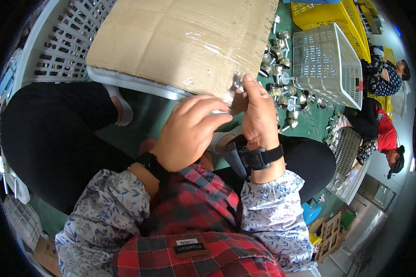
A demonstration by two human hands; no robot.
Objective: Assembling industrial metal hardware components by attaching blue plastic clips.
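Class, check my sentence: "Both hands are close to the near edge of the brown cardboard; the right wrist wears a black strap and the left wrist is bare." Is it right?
Not quite: the left wrist is not bare. The head view shows a black strap around it too. The left hand and right hand are close to the near edge of the brown cardboard, as stated.

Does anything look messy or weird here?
Yes. Lots of shiny metal parts lie jumbled on the green floor beside the white basket, not in neat rows. The cardboard looks creased, with a ragged right edge.
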